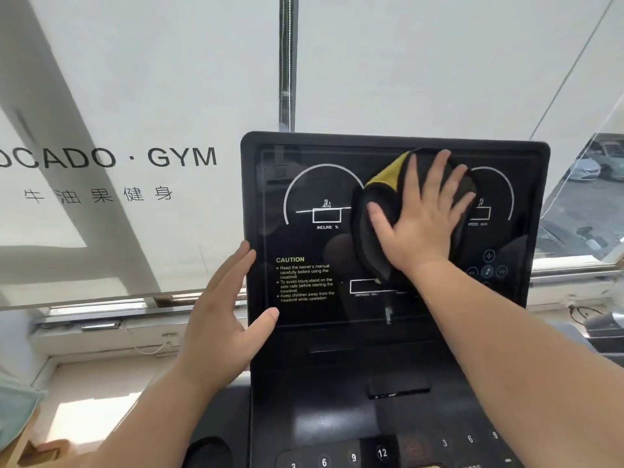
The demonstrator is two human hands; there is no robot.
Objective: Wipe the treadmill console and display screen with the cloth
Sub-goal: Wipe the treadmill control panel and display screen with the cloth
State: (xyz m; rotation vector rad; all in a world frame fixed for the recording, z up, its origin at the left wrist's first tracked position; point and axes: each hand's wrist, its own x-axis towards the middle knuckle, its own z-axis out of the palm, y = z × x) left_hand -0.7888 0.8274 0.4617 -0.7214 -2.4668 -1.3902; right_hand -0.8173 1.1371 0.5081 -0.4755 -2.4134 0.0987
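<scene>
Behind the treadmill, a white roller blind (135, 79) printed with gym lettering covers most of the window. At its right edge, bare glass (587, 197) shows parked cars and lets in strong daylight. That glare is likely to hide smears on the dark panel, so missed patches are a real risk.

Treadmill console (304, 400): a black, glossy deck rising to an upright panel. No hand or cloth is on the lower deck, and by this view it looks not yet wiped.

Display screen (304, 238): a dark, reflective face with white dial graphics and a caution text at lower left. Such a surface shows streaks readily, and a dry or gritty wipe could mark it.

Cloth (366, 231): black with a yellow patch, bunched under the palm against the upper middle of the screen, between the two dials. It covers only a small area per pass. A loose fold could slip out from under the flat hand and drop onto the deck.

Right hand (422, 214): laid flat on the cloth with straight, spread fingers, pressing but not clutching it.

Left hand (226, 309): fingers straight along the screen's left edge, thumb over the front face, holding nothing. It appears to brace the panel, though contact cannot be confirmed. Hard pressure without that brace might rock the upright panel.

Touch icons (488, 265), just right of the wiping wrist, and number keys (382, 453) low on the deck: a pass over either could trigger a setting if the machine is powered.
</scene>
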